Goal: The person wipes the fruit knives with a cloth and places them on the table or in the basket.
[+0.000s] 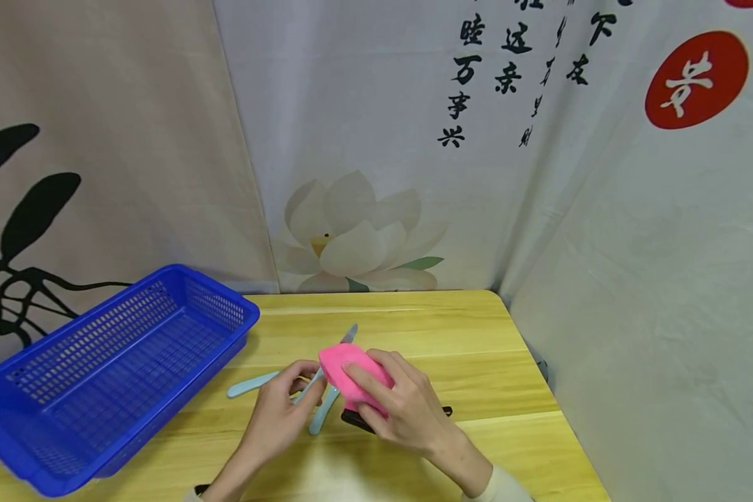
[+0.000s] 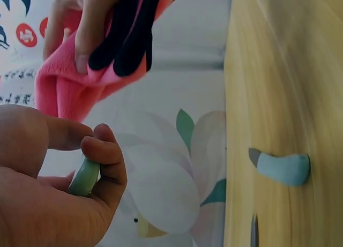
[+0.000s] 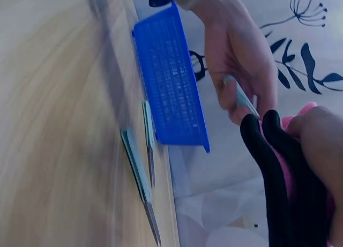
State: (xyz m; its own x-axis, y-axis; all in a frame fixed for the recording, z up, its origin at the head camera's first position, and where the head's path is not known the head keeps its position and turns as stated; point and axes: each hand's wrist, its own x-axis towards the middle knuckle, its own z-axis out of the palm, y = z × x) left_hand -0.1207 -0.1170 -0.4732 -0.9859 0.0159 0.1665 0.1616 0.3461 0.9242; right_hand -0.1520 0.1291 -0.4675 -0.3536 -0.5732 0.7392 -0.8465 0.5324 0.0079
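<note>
My left hand [image 1: 286, 402] grips a knife by its pale blue handle [image 3: 242, 98], fingers curled around it. In my right hand [image 1: 408, 401] is a pink-and-black glove [image 1: 351, 369], bunched up, with its black fingers [image 2: 128, 49] dangling. The glove lies right at the front of the held knife and hides its blade in the head view. Two more knives lie on the table under my hands: one knife [image 3: 138, 169] points away from me, and another knife [image 1: 251, 385] sits to the left, partly behind my left hand.
A blue plastic basket [image 1: 176, 355] with mesh walls stands slanted along the left side of the wooden table [image 1: 477, 348]. Printed fabric curtains [image 1: 376, 104] hang close behind the table and along its right side.
</note>
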